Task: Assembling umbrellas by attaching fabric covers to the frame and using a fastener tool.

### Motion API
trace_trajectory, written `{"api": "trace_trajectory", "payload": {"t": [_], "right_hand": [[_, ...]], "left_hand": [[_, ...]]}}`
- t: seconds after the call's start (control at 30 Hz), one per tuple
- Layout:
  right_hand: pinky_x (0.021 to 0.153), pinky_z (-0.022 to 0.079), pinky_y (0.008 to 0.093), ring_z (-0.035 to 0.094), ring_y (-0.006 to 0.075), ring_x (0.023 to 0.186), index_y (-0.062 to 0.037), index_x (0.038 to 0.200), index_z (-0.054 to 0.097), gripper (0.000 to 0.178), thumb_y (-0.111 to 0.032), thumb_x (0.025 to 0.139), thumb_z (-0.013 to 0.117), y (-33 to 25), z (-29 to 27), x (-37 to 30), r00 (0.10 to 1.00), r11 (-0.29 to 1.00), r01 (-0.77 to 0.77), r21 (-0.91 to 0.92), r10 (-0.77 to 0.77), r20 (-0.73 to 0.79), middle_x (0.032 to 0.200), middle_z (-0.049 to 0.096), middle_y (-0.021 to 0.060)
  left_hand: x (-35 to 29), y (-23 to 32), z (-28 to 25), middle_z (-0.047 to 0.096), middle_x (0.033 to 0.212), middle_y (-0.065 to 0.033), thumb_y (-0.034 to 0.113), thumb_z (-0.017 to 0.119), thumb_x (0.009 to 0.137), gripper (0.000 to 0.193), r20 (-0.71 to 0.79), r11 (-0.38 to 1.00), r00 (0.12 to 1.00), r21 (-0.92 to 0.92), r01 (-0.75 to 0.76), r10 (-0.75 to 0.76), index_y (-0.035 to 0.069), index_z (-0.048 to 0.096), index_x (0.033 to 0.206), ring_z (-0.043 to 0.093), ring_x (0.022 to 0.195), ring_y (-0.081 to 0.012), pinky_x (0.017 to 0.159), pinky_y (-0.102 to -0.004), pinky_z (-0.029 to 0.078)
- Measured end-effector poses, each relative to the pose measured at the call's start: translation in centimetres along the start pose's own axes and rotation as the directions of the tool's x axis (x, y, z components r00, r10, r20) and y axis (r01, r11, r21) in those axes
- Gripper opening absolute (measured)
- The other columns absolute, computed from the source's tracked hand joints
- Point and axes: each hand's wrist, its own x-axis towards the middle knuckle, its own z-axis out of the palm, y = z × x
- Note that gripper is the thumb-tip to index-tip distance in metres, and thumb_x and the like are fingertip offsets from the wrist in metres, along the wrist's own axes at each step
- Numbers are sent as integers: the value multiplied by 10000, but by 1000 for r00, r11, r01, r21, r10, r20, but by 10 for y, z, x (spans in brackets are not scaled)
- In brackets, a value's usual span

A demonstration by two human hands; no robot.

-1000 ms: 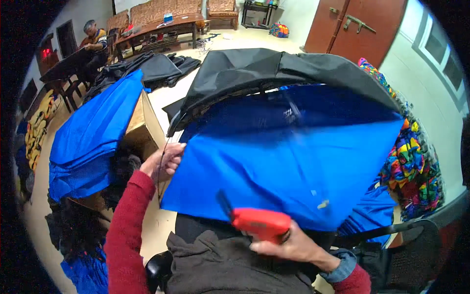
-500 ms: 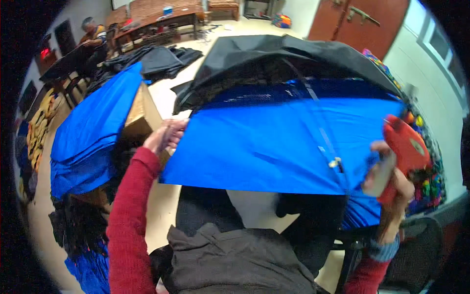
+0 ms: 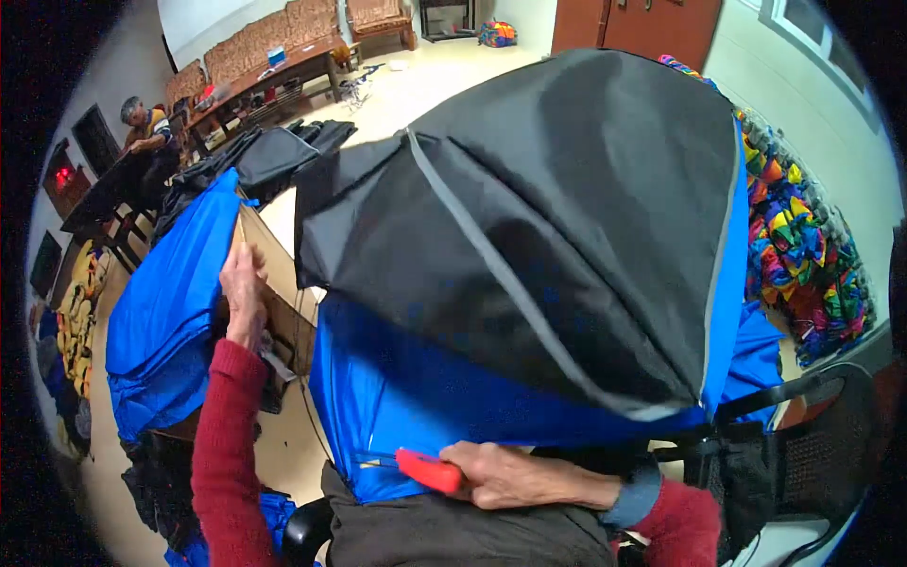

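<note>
An opened umbrella spreads in front of me, its cover black with a grey strip and its inner side blue. My right hand is closed around a red hand tool just above my lap, at the umbrella's blue lower corner. The tool's exact kind is not clear. To the left, my left hand reaches to a cardboard box, its fingers bent together beside the blue fabric draped over the box. What those fingers hold, if anything, is hidden. Dark cloth covers my lap.
A pile of multicoloured fabric lines the right wall. A black chair stands at the right. Black fabric lies beyond the box. Another person sits at the far left, near a long wooden table.
The umbrella has turned and tilted, so its black cover now faces me more. My left hand has left its edge for the box. My right hand has swung left with the red tool.
</note>
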Motion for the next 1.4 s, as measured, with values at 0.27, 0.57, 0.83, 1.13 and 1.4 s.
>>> {"api": "trace_trajectory", "payload": {"t": [0.27,0.57,0.83,1.13,1.4], "right_hand": [[594,436,445,576,397,692,4,1022,496,361,-216,777,644,28,12,8,974,999,53,8,-50,-220,732,570,233],[575,424,472,563,429,722,5,1023,494,392,-217,756,675,15,0,-9,976,1000,9,26,-3,-217,758,563,246],[562,446,400,578,319,659,0,1001,534,384,-234,745,700,-1,4,-26,967,999,23,-32,-31,-254,728,585,160],[575,436,362,560,264,605,3,953,604,378,-252,710,742,-11,4,-52,905,987,-158,27,155,-397,768,627,168],[781,466,285,614,285,889,-79,1139,573,487,-250,716,743,3,1,-41,866,870,-283,404,413,-283,1012,636,128]], "left_hand": [[-162,191,134,453,1192,-136,336,738,548,657,645,161,86,-59,-985,759,107,520,1123,406,1143,-336,963,-499,272],[40,167,135,618,940,-160,41,502,731,196,126,555,607,293,-778,785,18,621,885,577,884,-312,789,-358,453],[-78,-22,21,505,544,-22,190,521,807,218,205,978,958,-7,208,-202,60,555,636,470,455,-100,395,-270,361],[-101,-3,136,555,829,-33,391,501,888,343,772,375,614,-528,762,-161,61,559,962,513,643,-149,549,-285,423],[-91,-47,173,472,635,-1,370,546,856,269,707,578,594,-318,752,-384,103,568,876,472,536,-134,464,-280,413]]}}
